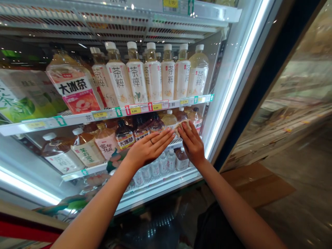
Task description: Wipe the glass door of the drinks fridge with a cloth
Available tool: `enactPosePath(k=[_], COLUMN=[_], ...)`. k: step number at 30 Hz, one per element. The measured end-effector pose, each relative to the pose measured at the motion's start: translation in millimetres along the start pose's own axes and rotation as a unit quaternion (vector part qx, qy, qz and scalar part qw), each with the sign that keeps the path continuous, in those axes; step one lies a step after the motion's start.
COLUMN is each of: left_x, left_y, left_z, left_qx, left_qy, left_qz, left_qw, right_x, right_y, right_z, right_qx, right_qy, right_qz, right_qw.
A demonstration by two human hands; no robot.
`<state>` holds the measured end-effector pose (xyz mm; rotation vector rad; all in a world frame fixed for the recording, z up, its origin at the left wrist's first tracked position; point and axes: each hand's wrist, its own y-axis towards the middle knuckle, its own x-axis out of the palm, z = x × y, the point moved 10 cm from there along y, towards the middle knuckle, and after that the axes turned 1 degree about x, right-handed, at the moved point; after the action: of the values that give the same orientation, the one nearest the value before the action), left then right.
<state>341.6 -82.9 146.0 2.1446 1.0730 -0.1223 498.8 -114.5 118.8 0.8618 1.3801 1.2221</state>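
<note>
My left hand, palm down with a ring on one finger, reaches into the drinks cooler. Its fingertips meet a small pale folded item at the front of the middle shelf. My right hand curls over the same item from the other side, and its fingers press on it. I cannot tell what the item is. Behind my hands stand bottles of dark tea and a bottle with a white cap. My hands partly hide the lower shelf.
Rows of white-capped tea bottles stand on the shelf above, with yellow price tags along its edge. Small water bottles fill the lowest shelf in view. A lit door frame stands to the right, and flattened cardboard lies on the floor.
</note>
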Motion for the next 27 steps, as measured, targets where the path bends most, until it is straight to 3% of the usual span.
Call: enactPosePath(k=[3, 9, 11, 15, 17, 23, 27], left_x=[-1.3, -1.9, -1.4, -1.5, -2.2, -4.7, -2.1], left_y=[0, 0, 0, 0, 0, 0, -2], left_z=[-1, 0, 0, 0, -1, -1, -1], left_qx=[-0.005, -0.001, 0.0, -0.002, -0.005, -0.004, -0.004], left_qy=[0.003, 0.012, 0.014, 0.012, 0.009, 0.006, 0.001], left_qz=[0.002, -0.001, 0.0, 0.005, 0.007, 0.01, 0.003], left_qw=[1.0, 1.0, 1.0, 1.0, 1.0, 1.0, 1.0], right_x=[-3, -15, -12, 0, 1, -13, -4], right_y=[1, 4, 4, 6, 5, 3, 4], right_z=[0, 26, 21, -3, -3, 30, 20], right_qx=[-0.02, 0.039, 0.045, -0.008, -0.023, 0.036, 0.063], right_qy=[0.002, -0.011, -0.013, -0.001, -0.001, -0.035, -0.054], right_qz=[0.001, 0.051, 0.047, -0.006, -0.02, 0.036, 0.018], right_qw=[1.0, 0.998, 0.998, 1.0, 1.0, 0.998, 0.996])
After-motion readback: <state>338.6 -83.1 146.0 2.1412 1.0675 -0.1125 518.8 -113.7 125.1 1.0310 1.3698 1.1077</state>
